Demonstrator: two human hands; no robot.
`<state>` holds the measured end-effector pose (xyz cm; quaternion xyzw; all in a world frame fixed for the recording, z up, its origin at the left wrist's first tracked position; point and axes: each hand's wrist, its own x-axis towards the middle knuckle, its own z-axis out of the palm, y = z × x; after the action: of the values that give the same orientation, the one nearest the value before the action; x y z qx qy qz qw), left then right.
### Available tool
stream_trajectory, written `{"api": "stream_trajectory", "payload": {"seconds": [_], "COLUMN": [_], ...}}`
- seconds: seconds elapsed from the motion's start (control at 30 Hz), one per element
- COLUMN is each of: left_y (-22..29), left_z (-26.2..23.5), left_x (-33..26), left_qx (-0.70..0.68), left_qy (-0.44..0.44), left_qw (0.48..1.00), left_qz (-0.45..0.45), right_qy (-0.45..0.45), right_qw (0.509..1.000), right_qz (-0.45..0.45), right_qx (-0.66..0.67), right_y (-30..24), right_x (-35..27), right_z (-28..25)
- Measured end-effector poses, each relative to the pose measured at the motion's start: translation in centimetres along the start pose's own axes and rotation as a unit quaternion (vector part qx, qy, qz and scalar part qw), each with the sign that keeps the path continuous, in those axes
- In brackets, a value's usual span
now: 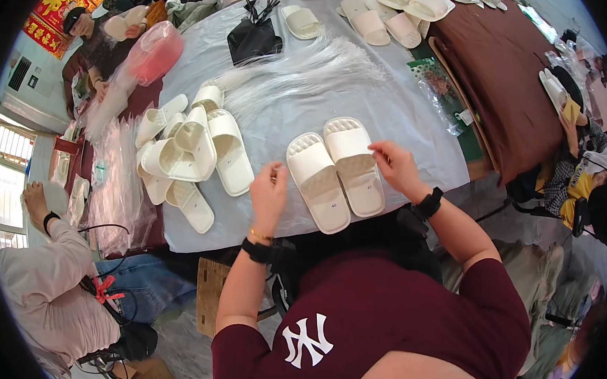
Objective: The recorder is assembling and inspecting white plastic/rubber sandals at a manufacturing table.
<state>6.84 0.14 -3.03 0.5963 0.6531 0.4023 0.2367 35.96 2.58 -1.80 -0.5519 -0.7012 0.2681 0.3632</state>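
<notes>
A pair of cream slippers lies side by side in front of me on the plastic-covered table, toes pointing away; the left slipper (318, 183) sits slightly nearer than the right slipper (356, 169). My left hand (267, 194) hovers just left of the pair with its fingers curled in; whatever is in them, if anything, is hidden. My right hand (397, 168) is at the outer edge of the right slipper's strap, fingers partly stretched and apart. Whether its fingertips touch the strap is unclear. Left of my left hand lies a loose heap of matching slippers (193, 144).
Clear plastic bags (296, 72) spread across the table behind the pair, near a black bag (255, 39). More slippers (397, 10) lie at the far right, beside a brown-covered surface (498, 73). Co-workers sit left and right; one person's hand (35, 202) is at the left.
</notes>
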Motion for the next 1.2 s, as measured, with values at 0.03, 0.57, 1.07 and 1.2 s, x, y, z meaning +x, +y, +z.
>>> {"api": "stream_trajectory", "payload": {"seconds": [0.03, 0.57, 1.07, 1.2], "left_y": [-1.7, -4.8, 1.7, 2.9], "left_z": [0.2, 3.0, 6.9, 8.9], "left_x": [1.1, 11.0, 11.3, 12.2], "left_qx": [-0.016, 0.088, 0.027, 0.061], "left_qy": [0.011, -0.066, -0.108, -0.157], "left_qw": [0.999, 0.985, 0.990, 0.983], "left_qz": [-0.038, -0.133, 0.085, 0.072], "right_qy": [0.000, -0.108, -0.150, -0.133], "right_qw": [1.000, 0.981, 0.951, 0.946], "right_qz": [-0.003, -0.126, -0.133, -0.148], "right_qx": [0.002, -0.102, -0.236, -0.254], "right_y": [0.0, -1.3, -2.5, -1.9], "right_x": [0.9, -1.6, -1.2, -1.3], "right_z": [0.1, 3.3, 5.4, 5.6]}}
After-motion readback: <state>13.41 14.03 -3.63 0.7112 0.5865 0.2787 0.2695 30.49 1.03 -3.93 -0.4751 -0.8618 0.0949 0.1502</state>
